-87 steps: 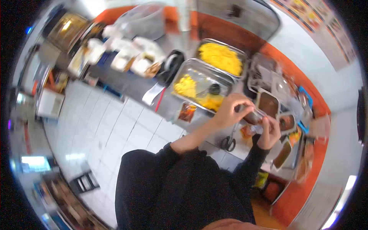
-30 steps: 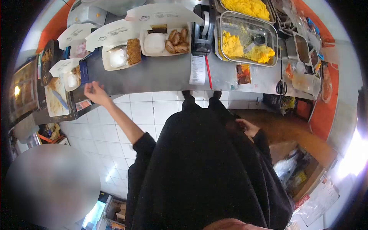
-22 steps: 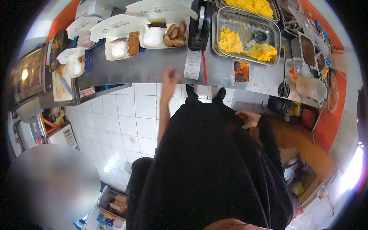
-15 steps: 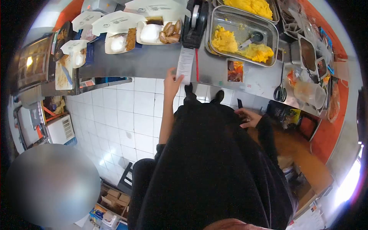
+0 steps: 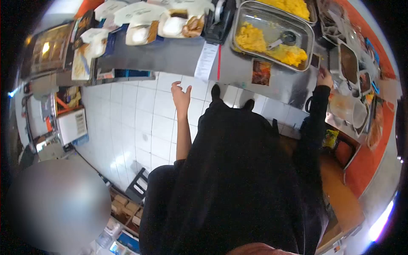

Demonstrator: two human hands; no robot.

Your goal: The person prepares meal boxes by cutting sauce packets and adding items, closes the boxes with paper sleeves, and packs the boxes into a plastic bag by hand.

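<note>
My left hand hangs in the air over the floor tiles, fingers apart and holding nothing, below and left of the paper receipt. My right hand is at the right part of the counter, near the scissors, whose blades are largely hidden by the hand and sleeve. Its fingers are small and blurred, so what they hold is unclear. Left of it lies a packet of red sauce. A metal tray holds yellow food and a black scoop.
Open boxes of rice and meat stand along the back of the counter. A black tape dispenser is beside the tray. Metal containers and a clear plastic cup stand at the right. A blurred round patch covers the lower left.
My right hand has moved from beside my clothing up to the counter near the scissors. My left hand has come away from the receipt, down and to the left, its fingers spread.
</note>
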